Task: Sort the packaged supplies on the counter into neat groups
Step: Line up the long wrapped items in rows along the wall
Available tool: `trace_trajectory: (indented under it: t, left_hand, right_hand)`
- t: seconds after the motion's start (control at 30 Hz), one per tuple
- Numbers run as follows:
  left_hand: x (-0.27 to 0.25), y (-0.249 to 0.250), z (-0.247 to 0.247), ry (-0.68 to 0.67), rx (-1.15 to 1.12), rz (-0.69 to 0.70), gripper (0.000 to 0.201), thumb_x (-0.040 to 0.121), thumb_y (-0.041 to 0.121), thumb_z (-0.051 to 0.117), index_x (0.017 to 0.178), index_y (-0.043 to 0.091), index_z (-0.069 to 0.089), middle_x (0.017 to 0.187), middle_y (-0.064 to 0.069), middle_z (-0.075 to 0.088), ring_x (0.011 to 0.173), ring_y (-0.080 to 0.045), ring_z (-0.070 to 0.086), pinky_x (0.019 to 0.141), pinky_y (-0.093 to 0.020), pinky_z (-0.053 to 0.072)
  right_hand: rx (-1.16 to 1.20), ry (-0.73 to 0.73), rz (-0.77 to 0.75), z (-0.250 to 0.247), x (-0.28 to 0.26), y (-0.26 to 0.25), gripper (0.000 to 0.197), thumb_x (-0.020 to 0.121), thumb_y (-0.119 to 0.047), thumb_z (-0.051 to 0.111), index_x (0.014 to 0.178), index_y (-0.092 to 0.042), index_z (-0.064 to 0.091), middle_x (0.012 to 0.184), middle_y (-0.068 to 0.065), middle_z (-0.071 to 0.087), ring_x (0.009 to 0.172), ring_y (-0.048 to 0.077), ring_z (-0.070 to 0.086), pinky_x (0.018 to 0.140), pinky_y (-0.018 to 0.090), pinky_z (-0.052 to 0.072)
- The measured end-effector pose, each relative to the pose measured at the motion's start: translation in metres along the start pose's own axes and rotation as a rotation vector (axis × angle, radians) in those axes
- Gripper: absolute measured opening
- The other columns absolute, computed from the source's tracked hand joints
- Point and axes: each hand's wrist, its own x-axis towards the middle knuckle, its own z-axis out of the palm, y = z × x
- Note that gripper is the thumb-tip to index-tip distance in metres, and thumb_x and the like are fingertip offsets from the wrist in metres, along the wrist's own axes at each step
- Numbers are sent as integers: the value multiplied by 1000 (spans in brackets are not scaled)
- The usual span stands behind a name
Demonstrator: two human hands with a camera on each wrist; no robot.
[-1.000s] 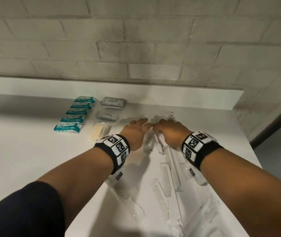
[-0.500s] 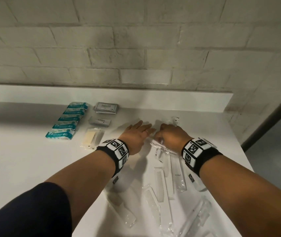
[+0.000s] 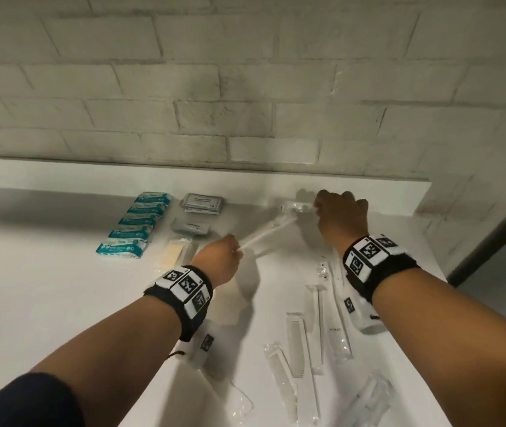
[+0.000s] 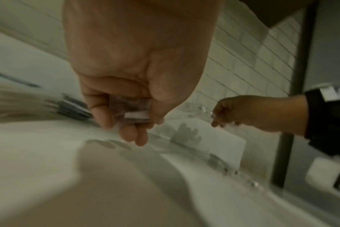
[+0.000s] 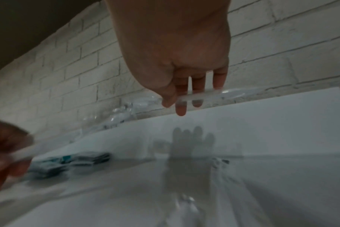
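Note:
My left hand (image 3: 237,249) pinches one end of a long clear-wrapped white stick (image 3: 268,232), which slants up above the counter (image 3: 45,288). The left wrist view shows the packet's end (image 4: 135,114) between thumb and fingers of that hand (image 4: 134,119). Further back, near the ledge, my right hand (image 3: 319,204) pinches another clear packet (image 3: 296,208). In the right wrist view this packet (image 5: 210,92) lies across the fingers of the right hand (image 5: 177,101). Whether the two packets touch is unclear.
A row of teal packets (image 3: 136,226) lies at the back left, with grey sachets (image 3: 202,203) and a yellowish bar packet (image 3: 173,254) beside it. Wrapped combs (image 3: 296,343) and long clear packets (image 3: 341,328) are scattered near the counter's right edge. A raised ledge (image 3: 91,177) runs below the brick wall.
The hands were together over the clear packets at the centre. They have parted: the right went back toward the ledge, the left drew back to the left, each lifting a packet.

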Motion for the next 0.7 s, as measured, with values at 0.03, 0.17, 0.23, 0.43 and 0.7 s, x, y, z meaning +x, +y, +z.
trace_trajectory:
  t: [0.03,0.17,0.23,0.43,0.7]
  left_hand:
    - [0,2,-1,-35,-73,-77,25,96,27,47,110,9,56,103,-9,69,95,-25,66,82,-33,52]
    - [-4,12,-2,-165,-322,-276,41,95,33,51,118,0,55,103,-17,71,87,-29,72,77,-40,60]
    - [-4,10,-1,-163,-213,-245,49,94,36,52,132,6,44,113,-14,68,98,-27,69,85,-37,57]
    - [-6,4,5,-167,19,-21,66,90,39,54,148,22,28,149,-11,36,133,-27,42,110,-36,34]
    - [10,32,17,-236,159,5,75,91,51,48,151,21,16,159,-7,13,139,-36,28,111,-46,32]
  right_hand:
    - [51,-12,39,-5,3,-4,26,88,-12,47,112,-22,54,111,2,64,108,27,53,90,41,36]
    - [339,-251,49,-10,-5,-29,40,93,-34,53,128,-13,51,129,7,58,117,30,55,92,34,42]
    - [288,-365,-17,-6,-14,-38,45,95,-30,53,132,-5,50,132,8,54,121,30,52,96,30,41]
    - [75,-539,-131,1,-28,-42,40,98,-23,47,135,-7,52,140,11,51,127,27,48,104,29,36]
    - [-49,-675,-276,6,-49,-55,63,96,-32,51,151,-17,24,153,5,35,137,25,38,111,33,31]
